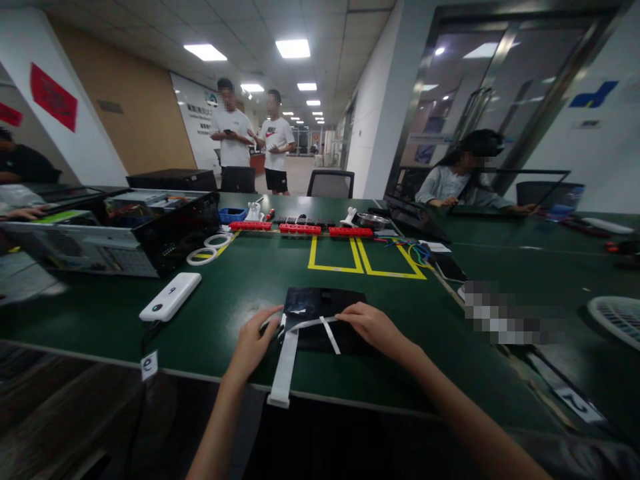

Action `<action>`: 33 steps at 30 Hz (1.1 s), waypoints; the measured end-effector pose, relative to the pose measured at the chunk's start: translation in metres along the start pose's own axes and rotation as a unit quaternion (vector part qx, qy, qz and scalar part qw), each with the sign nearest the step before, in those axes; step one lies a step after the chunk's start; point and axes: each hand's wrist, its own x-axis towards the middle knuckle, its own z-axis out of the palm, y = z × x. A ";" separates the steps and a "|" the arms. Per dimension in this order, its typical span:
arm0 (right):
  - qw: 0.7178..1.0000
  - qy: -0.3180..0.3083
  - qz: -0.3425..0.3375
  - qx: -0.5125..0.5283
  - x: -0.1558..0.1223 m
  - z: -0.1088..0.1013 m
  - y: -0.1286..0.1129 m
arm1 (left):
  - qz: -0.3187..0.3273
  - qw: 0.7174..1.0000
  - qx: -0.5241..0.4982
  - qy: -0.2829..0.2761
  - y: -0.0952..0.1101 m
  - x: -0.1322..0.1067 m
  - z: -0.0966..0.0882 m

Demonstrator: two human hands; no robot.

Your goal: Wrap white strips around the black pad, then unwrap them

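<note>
A thin black panel [345,301] lies on the green table in front of me. My left hand [254,341] grips its left edge, with the thumb towards the panel's face and the fingers partly hidden. From the panel's left part a white flat ribbon cable [285,367] runs down over the table's front edge, ending in a wider connector. Across the panel stretches a narrow white strip [315,322], its right end pinched between the fingertips of my right hand [374,324]. A second short white strip [331,336] hangs slantwise from it. Whether the long strip joins the cable is unclear.
An opened black computer case [175,233] stands at left, near a white power bank [171,296] and white rings [201,256]. Red strips [300,229] and yellow tape outlines [336,269] lie ahead. Coloured wires [419,253] are to the right. Co-workers sit at both sides; two people stand behind.
</note>
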 end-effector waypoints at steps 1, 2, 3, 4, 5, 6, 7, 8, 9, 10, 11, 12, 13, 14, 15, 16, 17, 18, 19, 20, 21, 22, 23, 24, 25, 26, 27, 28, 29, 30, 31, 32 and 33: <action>1.000 -0.003 -0.008 -0.022 -0.001 0.003 -0.001 | 0.015 1.000 0.016 -0.020 0.002 0.000 0.001; 0.999 -0.005 -0.015 -0.044 -0.002 0.006 -0.002 | 0.027 0.999 0.029 -0.036 0.003 0.001 0.002; 0.998 -0.005 -0.021 -0.063 -0.004 0.008 -0.003 | 0.036 0.997 0.042 -0.049 0.004 0.002 0.003; 0.996 -0.002 -0.025 -0.083 -0.005 0.010 -0.004 | 0.044 0.996 0.053 -0.057 0.004 0.003 0.005; 0.994 0.004 -0.030 -0.102 -0.006 0.012 -0.005 | 0.052 0.995 0.065 -0.064 0.003 0.004 0.006; 0.992 0.011 -0.034 -0.122 -0.007 0.013 -0.007 | 0.060 0.993 0.076 -0.067 0.003 0.004 0.006; 0.989 0.018 -0.040 -0.143 -0.008 0.015 -0.009 | 0.067 0.991 0.089 -0.069 0.003 0.004 0.007; 0.985 0.024 -0.047 -0.162 -0.009 0.016 -0.011 | 0.072 0.989 0.106 -0.070 0.004 0.003 0.007; 0.982 0.027 -0.054 -0.179 -0.009 0.018 -0.014 | 0.078 0.987 0.125 -0.071 0.005 0.001 0.008; 0.979 0.030 -0.061 -0.194 -0.009 0.019 -0.016 | 0.085 0.983 0.146 -0.071 0.007 -0.001 0.010; 0.976 0.031 -0.068 -0.206 -0.009 0.020 -0.019 | 0.092 0.979 0.168 -0.071 0.011 -0.004 0.012; 0.973 0.030 -0.074 -0.218 -0.008 0.020 -0.022 | 0.102 0.974 0.188 -0.075 0.015 -0.008 0.014; 0.970 0.028 -0.078 -0.229 -0.008 0.021 -0.024 | 0.113 0.968 0.206 -0.083 0.019 -0.011 0.018; 0.967 0.026 -0.080 -0.238 -0.008 0.021 -0.026 | 0.127 0.962 0.224 -0.091 0.024 -0.015 0.023; 0.965 0.025 -0.080 -0.248 -0.008 0.021 -0.027 | 0.142 0.955 0.239 -0.103 0.028 -0.019 0.028; 0.963 0.025 -0.078 -0.255 -0.008 0.021 -0.029 | 0.156 0.948 0.254 -0.114 0.032 -0.022 0.033; 0.962 0.026 -0.078 -0.259 -0.008 0.021 -0.029 | 0.166 0.941 0.269 -0.122 0.036 -0.025 0.038; 0.962 0.029 -0.077 -0.261 -0.009 0.021 -0.030 | 0.173 0.935 0.281 -0.129 0.039 -0.028 0.043; 0.962 0.032 -0.077 -0.262 -0.009 0.021 -0.030 | 0.177 0.931 0.290 -0.132 0.041 -0.029 0.048; 0.962 0.034 -0.079 -0.260 -0.009 0.020 -0.030 | 0.179 0.929 0.296 -0.133 0.043 -0.031 0.051; 0.962 0.036 -0.081 -0.258 -0.010 0.020 -0.030 | 0.178 0.928 0.299 -0.132 0.044 -0.032 0.054; 0.962 0.037 -0.081 -0.257 -0.010 0.020 -0.030 | 0.177 0.928 0.301 -0.130 0.045 -0.033 0.056; 0.962 0.038 -0.082 -0.257 -0.010 0.020 -0.030 | 0.175 0.928 0.303 -0.129 0.045 -0.034 0.057; 0.962 0.037 -0.082 -0.258 -0.010 0.019 -0.030 | 0.173 0.928 0.304 -0.128 0.045 -0.034 0.058; 0.961 0.036 -0.082 -0.260 -0.010 0.019 -0.029 | 0.170 0.928 0.305 -0.127 0.046 -0.035 0.059; 0.961 0.036 -0.080 -0.261 -0.010 0.019 -0.029 | 0.168 0.928 0.306 -0.127 0.046 -0.035 0.059; 0.961 0.037 -0.078 -0.261 -0.010 0.019 -0.029 | 0.165 0.929 0.306 -0.127 0.046 -0.035 0.060; 0.962 0.039 -0.076 -0.259 -0.010 0.018 -0.029 | 0.161 0.930 0.305 -0.126 0.046 -0.036 0.060; 0.963 0.040 -0.074 -0.255 -0.010 0.018 -0.029 | 0.155 0.931 0.305 -0.124 0.047 -0.036 0.061; 0.964 0.040 -0.074 -0.251 -0.010 0.018 -0.029 | 0.149 0.932 0.305 -0.123 0.047 -0.036 0.062; 0.965 0.039 -0.075 -0.248 -0.010 0.017 -0.029 | 0.143 0.933 0.308 -0.123 0.048 -0.037 0.063; 0.966 0.037 -0.078 -0.245 -0.010 0.017 -0.029 | 0.136 0.932 0.312 -0.124 0.048 -0.037 0.064; 0.966 0.034 -0.081 -0.243 -0.010 0.017 -0.029 | 0.130 0.930 0.319 -0.125 0.049 -0.037 0.065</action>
